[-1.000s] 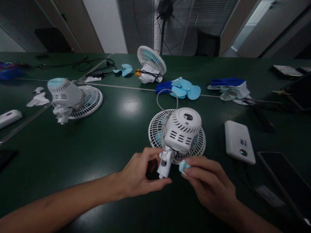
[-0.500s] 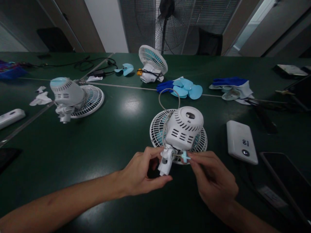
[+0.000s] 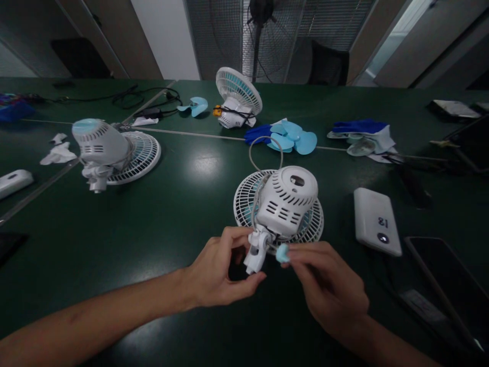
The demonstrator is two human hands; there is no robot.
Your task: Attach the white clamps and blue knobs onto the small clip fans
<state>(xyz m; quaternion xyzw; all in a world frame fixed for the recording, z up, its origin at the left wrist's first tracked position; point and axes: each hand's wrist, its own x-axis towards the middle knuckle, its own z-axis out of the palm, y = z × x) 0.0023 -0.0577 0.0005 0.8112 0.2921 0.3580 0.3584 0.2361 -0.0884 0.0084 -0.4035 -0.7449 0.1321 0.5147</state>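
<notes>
A white fan lies grille down on the green table, its vented motor housing facing up. My left hand grips the white bracket at the fan's near end between thumb and fingers. Between the thumb and fingers of my right hand is a light blue knob, at the end of a thin metal screw that meets the bracket's right side. A pale cable loops up behind the housing.
A second white fan lies to the left, and a third stands farther back. Blue fan blades and gloves lie beyond my hands. To the right are a white power bank and a dark phone.
The blue knob has turned and sits slightly closer to the bracket, with my right hand shifted a little left. My left hand keeps its grip on the bracket.
</notes>
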